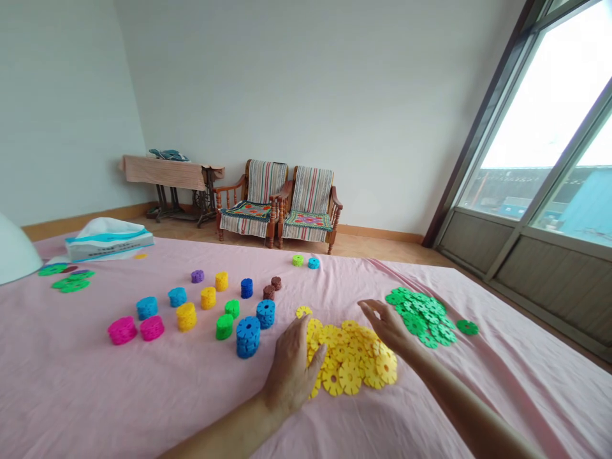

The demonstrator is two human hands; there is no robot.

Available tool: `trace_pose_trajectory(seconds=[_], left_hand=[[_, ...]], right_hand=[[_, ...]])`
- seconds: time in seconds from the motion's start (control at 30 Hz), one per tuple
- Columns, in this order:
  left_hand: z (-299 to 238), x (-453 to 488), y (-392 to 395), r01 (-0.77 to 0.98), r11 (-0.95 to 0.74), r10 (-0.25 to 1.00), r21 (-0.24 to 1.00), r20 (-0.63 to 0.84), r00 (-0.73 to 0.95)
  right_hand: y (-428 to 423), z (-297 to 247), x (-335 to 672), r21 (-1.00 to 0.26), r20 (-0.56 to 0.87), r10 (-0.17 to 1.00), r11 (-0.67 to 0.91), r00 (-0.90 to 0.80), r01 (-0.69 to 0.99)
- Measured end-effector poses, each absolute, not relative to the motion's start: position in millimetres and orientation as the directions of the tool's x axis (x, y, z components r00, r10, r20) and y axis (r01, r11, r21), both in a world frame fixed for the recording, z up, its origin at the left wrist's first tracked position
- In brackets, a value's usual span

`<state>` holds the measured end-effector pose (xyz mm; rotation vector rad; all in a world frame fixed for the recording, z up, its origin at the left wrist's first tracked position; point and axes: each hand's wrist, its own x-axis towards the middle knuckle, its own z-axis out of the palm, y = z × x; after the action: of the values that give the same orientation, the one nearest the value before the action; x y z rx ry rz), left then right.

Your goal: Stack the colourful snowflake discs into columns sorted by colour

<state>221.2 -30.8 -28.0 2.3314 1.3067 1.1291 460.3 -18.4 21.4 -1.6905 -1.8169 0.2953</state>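
Head view: left hand (291, 370) has fingers loosely together, seemingly against the loose yellow plastic discs (349, 363); right hand (388, 326) has fingers spread at the pile's far edge. Green discs (421, 317) lie beyond that pile; stacked blue discs (247, 336) stand left of it. Cupped, gentle contact best limits scatter.

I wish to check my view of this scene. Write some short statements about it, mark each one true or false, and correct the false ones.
1. The left hand rests against the pile of yellow flower-shaped plastic discs. True.
2. The right hand grips the tall blue stack. False: the right hand is open, and the blue stack stands on the pink sheet, left of both hands.
3. The pile of green discs lies to the right of the yellow pile. True.
4. The magenta stacks stand to the right of the yellow pile. False: they stand far to its left.
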Motion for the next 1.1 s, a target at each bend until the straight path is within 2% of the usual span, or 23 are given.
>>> trace_pose_trajectory(seconds=[0.07,0.17,0.4,0.53,0.63,0.77,0.9,1.1], left_hand=[[-27.6,221.6,-31.6,0.629,-0.591,0.789,0.505,0.522,0.323],[-24.0,222.4,-34.0,0.627,-0.613,0.773,0.48,0.528,0.352],[-20.1,221.8,-37.4,0.618,-0.618,0.771,0.486,0.528,0.356],[-20.5,220.0,-38.9,0.624,-0.602,0.781,0.498,0.528,0.332],[-20.3,219.6,-40.1,0.621,-0.605,0.779,0.499,0.532,0.333],[-22.3,219.5,-41.1,0.624,-0.593,0.785,0.509,0.538,0.308],[-23.3,217.4,-41.1,0.632,-0.519,0.837,0.575,0.49,0.242],[-20.8,217.0,-40.2,0.589,-0.448,0.886,0.673,0.421,0.193]], right_hand=[[-23.8,6.8,472.9,-0.531,0.277,0.953,0.049,0.119,0.846],[-36.1,-8.5,472.4,-0.537,0.242,0.96,0.014,0.139,0.843],[-54.2,-6.8,418.4,-0.651,0.215,0.977,0.143,0.0,0.746],[-53.0,5.9,400.4,-0.749,0.173,0.981,0.189,-0.088,0.635],[-35.6,13.6,394.6,-0.786,0.217,0.973,0.224,-0.082,0.575],[4.3,16.1,381.4,-0.738,0.308,0.926,0.376,-0.216,0.56],[35.9,12.7,361.0,-0.687,0.289,0.875,0.473,-0.39,0.552],[37.7,14.5,354.3,-0.53,0.276,0.762,0.629,-0.586,0.569]])
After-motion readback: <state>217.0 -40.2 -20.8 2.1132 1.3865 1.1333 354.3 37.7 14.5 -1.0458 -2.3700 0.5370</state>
